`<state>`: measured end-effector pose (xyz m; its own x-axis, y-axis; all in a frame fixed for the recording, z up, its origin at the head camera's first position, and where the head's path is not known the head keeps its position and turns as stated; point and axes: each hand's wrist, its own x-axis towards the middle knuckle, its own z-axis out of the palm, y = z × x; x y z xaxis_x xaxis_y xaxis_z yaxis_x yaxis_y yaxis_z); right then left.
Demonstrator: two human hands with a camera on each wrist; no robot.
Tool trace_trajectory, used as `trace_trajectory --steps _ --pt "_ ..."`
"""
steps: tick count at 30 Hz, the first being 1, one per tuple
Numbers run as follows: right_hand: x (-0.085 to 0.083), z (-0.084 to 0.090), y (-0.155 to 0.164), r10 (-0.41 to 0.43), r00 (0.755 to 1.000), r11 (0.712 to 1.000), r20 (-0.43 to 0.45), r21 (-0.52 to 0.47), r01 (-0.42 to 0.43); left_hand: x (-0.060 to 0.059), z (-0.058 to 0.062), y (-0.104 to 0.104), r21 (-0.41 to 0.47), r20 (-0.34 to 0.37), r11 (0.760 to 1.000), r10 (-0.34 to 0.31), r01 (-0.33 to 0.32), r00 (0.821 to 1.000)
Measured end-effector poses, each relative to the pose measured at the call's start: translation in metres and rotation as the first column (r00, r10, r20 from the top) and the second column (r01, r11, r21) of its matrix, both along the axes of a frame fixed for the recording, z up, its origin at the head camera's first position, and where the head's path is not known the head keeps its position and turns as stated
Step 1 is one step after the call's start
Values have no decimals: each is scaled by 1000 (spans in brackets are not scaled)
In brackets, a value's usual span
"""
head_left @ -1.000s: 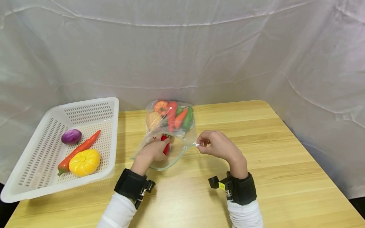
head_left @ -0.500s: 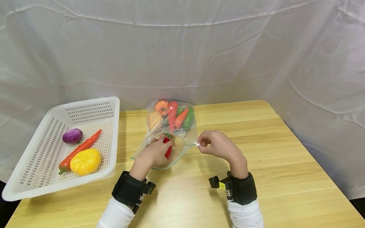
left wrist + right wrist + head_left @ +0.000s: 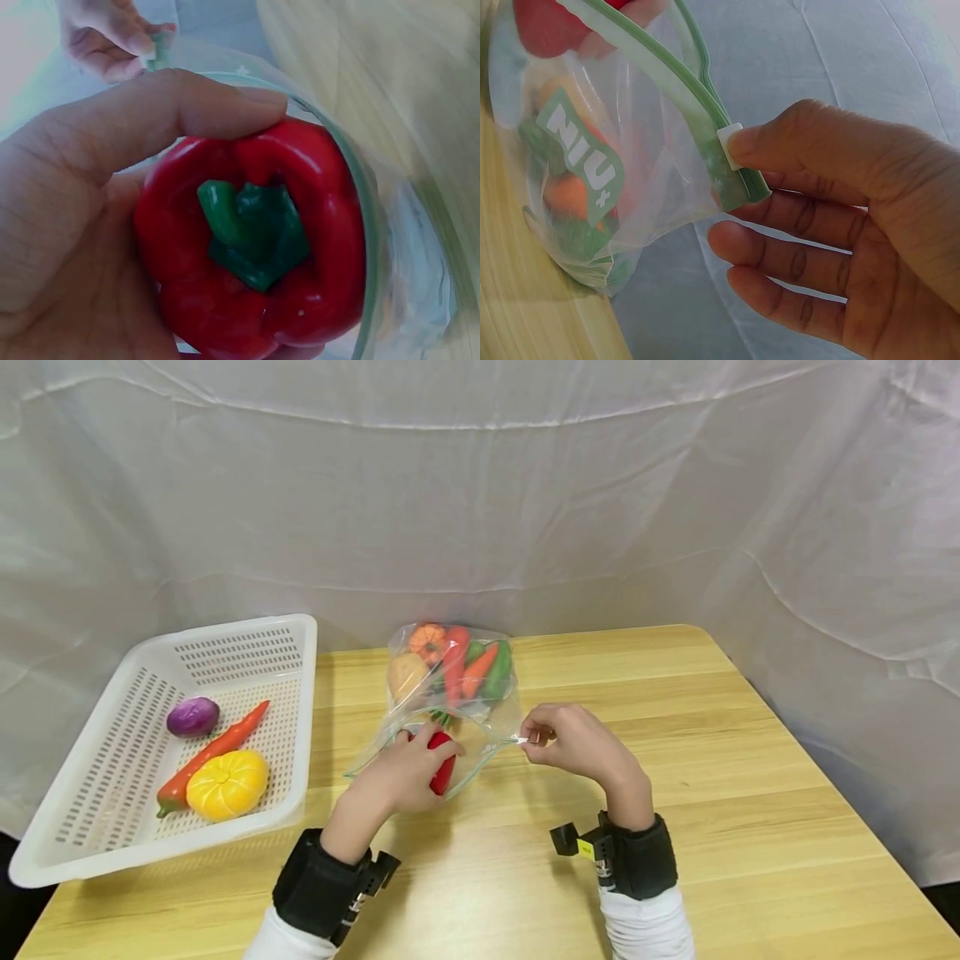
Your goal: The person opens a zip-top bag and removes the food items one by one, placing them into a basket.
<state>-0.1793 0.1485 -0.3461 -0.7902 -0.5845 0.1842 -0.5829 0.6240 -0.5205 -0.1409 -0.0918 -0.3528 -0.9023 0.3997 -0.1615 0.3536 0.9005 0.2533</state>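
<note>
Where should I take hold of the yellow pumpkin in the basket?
Grip the yellow pumpkin across its round sides, coming from above: it sits squat in the white basket, whose near wall blocks a low approach, and an orange-red pepper lies against its far side.

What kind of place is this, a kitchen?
Probably not a kitchen; more likely a staged recording setup. White cloth drapes the backdrop behind a wooden table, the vegetables in the basket look like toys, and wrist cameras are strapped on.
</note>
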Motion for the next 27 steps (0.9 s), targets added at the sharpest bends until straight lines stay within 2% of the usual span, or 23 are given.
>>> trace_trajectory --steps 9,13,19,27 --pt "0 0 0 3 1000 1000 0 2 -3 19 8 -12 58 -81 998 -34 39 996" --pt "0 0 1 2 1000 1000 0 1 -2 26 14 -17 66 -88 997 -38 44 995" --pt "0 0 1 -1 1000 1000 3 -3 1 38 22 -25 86 -84 996 -24 31 996" --pt "0 0 1 -3 1000 1000 5 -6 4 54 33 -44 165 -115 986 5 14 993"
